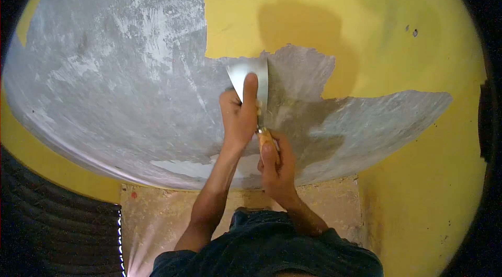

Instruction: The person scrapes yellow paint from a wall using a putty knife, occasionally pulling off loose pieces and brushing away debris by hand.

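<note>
A metal scraper (263,79) with a wide blade and a wooden handle stands against the wall, its edge at the lower border of the yellow paint (235,10). My left hand (240,112) grips the blade, its thumb laid along the metal face. Lower down and to the right, my right hand (277,164) is closed round the wooden handle. Grey bare surface (130,94) with whitish patches spreads to the left of and below the blade. The fingers behind the blade are partly hidden.
Yellow paint also covers the wall at the right (418,193), with small chips in it. A tan, stained surface (172,214) lies below the grey area. Dark ridged material (57,219) is at the lower left. A shadow falls across the wall.
</note>
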Tool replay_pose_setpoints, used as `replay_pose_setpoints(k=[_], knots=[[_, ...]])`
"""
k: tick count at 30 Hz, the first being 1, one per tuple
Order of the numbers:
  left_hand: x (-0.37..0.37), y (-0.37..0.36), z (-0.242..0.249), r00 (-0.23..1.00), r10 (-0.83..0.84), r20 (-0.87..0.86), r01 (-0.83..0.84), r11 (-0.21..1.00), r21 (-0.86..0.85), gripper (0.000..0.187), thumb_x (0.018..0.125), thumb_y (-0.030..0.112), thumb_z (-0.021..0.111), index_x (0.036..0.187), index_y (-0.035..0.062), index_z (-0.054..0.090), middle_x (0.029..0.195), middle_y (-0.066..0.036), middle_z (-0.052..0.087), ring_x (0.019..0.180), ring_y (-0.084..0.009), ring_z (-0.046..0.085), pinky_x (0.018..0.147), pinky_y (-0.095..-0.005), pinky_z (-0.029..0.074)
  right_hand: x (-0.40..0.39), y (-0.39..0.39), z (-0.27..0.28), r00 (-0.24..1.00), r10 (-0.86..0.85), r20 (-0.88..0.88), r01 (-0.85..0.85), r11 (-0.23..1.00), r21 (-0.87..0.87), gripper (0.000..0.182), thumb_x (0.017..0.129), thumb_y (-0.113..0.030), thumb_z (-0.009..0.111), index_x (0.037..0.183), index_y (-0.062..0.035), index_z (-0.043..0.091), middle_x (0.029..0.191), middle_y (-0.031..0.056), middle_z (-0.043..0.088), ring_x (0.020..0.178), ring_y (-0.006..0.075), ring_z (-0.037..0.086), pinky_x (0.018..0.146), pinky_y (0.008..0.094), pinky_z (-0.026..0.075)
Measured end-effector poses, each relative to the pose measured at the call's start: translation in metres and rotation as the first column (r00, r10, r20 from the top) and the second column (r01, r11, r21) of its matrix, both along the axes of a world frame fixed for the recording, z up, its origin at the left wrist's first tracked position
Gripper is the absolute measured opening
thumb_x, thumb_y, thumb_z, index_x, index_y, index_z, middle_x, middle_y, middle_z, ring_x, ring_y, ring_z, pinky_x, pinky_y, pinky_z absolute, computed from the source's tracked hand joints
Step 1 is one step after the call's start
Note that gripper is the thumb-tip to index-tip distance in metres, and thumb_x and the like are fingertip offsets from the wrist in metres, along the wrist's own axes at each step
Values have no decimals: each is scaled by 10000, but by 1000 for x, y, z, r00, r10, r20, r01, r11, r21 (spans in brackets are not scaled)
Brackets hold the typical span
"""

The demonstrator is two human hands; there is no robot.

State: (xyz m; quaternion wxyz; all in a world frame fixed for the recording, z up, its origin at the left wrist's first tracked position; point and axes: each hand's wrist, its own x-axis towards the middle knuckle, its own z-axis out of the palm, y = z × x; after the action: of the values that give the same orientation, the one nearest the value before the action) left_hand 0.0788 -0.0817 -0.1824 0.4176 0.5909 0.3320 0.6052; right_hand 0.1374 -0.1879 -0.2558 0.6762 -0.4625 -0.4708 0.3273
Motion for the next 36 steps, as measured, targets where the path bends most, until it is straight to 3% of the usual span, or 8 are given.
replay_pose_setpoints(k=[2, 7, 11, 14, 24, 29, 34, 36], knots=[[1, -2, 22, 996, -40, 81, 41, 999, -10, 575, 1051, 363, 571, 556, 101, 441, 536, 97, 415, 511, -21, 325, 455, -274, 207, 4, 7, 22, 998, -21, 51, 22, 1000, -4, 328, 1046, -274, 532, 1202, 10, 583, 735, 47, 585, 576, 108, 486, 523, 298, 403], [-5, -5, 5, 1000, 23, 14, -22, 1000, -19, 568, 1045, 352, 582, 543, 121, 453, 511, 94, 403, 477, -15, 300, 442, -278, 177, -3, -2, 11, 1000, 1, 31, -2, 1000, 16, 312, 1043, -251, 533, 1208, 10, 580, 698, 54, 575, 590, 103, 492, 537, 301, 410], [-2, -6, 18, 993, 3, 117, -3, 1000, 0, 592, 1039, 363, 594, 523, 137, 413, 509, 99, 391, 472, -14, 289, 439, -276, 167, -6, 0, 22, 999, -16, 47, 14, 998, 57, 314, 1042, -255, 532, 1205, 9, 579, 720, 64, 594, 611, 102, 509, 553, 307, 423], [-6, -4, 6, 997, 59, 56, -59, 998, -3, 598, 1035, 375, 599, 521, 140, 404, 506, 98, 394, 469, -15, 299, 434, -271, 179, -2, -2, 18, 998, 49, 26, -47, 997, -58, 322, 1042, -256, 530, 1205, 18, 577, 744, 80, 608, 638, 102, 526, 569, 313, 432], [-9, -8, -2, 992, 109, 71, -109, 994, -8, 584, 1032, 374, 600, 525, 131, 444, 492, 89, 399, 448, -28, 300, 422, -275, 182, -4, -7, 19, 994, 36, 99, -32, 999, -36, 300, 1043, -248, 532, 1203, 0, 586, 753, 98, 625, 627, 116, 533, 561, 323, 433], [-11, -9, 18, 996, 70, 62, -66, 996, -62, 537, 1034, 375, 595, 570, 119, 508, 540, 78, 452, 493, -29, 333, 456, -264, 224, -7, -2, 32, 986, -25, 162, 13, 997, 75, 286, 1049, -231, 519, 1208, -1, 580, 777, 107, 637, 635, 141, 542, 564, 340, 436], [-18, -16, 1, 994, 78, 74, -68, 988, -137, 555, 1021, 391, 614, 559, 110, 487, 532, 75, 448, 483, -36, 341, 446, -273, 222, -16, -6, 13, 995, 29, 97, -29, 1000, 4, 294, 1045, -243, 528, 1207, -2, 575, 760, 119, 631, 624, 146, 545, 558, 344, 432], [-18, -5, 0, 994, 88, 60, -85, 995, -58, 571, 1018, 389, 620, 536, 122, 467, 508, 76, 428, 465, -37, 322, 434, -281, 207, -17, -2, 15, 996, -3, 89, 0, 999, 35, 294, 1044, -246, 529, 1204, -3, 574, 733, 118, 623, 610, 147, 546, 548, 348, 428]])
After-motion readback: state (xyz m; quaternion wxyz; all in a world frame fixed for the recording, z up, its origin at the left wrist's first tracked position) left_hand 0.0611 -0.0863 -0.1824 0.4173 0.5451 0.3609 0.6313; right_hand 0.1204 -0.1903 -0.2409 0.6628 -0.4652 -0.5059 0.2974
